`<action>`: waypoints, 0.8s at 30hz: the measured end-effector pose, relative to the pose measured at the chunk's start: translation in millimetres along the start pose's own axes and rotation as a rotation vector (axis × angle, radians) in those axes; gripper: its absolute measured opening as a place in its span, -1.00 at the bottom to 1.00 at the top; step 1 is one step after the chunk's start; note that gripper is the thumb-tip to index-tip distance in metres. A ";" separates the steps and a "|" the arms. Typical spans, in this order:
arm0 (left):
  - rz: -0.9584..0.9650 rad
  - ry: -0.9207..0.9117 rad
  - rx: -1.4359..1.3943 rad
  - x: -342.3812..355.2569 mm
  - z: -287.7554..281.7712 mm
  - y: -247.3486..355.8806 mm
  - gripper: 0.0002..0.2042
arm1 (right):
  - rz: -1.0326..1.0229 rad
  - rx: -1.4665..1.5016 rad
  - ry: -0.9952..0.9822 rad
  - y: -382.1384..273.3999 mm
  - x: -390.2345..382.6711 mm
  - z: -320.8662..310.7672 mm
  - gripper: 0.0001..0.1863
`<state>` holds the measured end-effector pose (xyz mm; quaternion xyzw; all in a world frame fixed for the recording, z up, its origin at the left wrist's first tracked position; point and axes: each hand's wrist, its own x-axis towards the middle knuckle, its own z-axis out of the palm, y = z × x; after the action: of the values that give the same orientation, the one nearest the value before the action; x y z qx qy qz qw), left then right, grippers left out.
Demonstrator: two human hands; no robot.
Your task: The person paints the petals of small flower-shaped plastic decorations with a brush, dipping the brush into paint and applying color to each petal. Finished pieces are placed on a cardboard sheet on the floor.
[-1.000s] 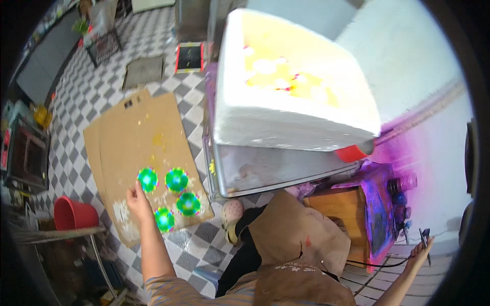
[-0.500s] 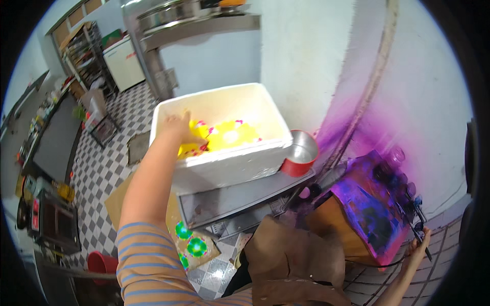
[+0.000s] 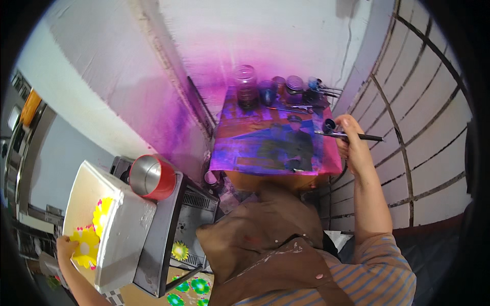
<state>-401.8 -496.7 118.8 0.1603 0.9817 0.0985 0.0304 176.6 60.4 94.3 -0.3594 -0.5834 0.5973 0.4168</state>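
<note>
To our left, we have the box [image 3: 125,239] on the tray [image 3: 154,252], flowers [image 3: 86,248] inside it, the cup [image 3: 162,179] just beside it. Before us is the tabletop [image 3: 250,153], jars [image 3: 294,91] toward its far side; at its right edge, our right hand [image 3: 351,142] holds the airbrush [image 3: 335,134].

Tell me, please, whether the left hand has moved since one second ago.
Yes: the left hand has moved from over the cardboard up to the white foam box, by a yellow flower.
</note>
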 end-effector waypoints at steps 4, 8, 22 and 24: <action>0.048 0.114 -0.231 -34.5 -50.3 12.3 -0.91 | -0.010 0.003 -0.052 -8.8 -2.1 -4.3 -0.80; 0.156 0.312 -0.374 -64.3 -119.6 29.5 -0.90 | -0.017 0.106 -0.140 -7.2 0.2 -12.6 -0.87; -0.059 -0.689 -1.936 -215.3 202.1 428.8 -0.64 | -0.010 0.114 -0.126 20.6 7.9 -16.9 -0.79; -0.022 -0.743 -1.872 -230.7 214.8 468.3 -0.77 | -0.021 0.080 -0.116 18.3 1.9 -16.2 -0.80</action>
<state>-19.1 -96.2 10.1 0.0833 0.4391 0.7735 0.4494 189.2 69.2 75.2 -0.3012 -0.5858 0.6356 0.4026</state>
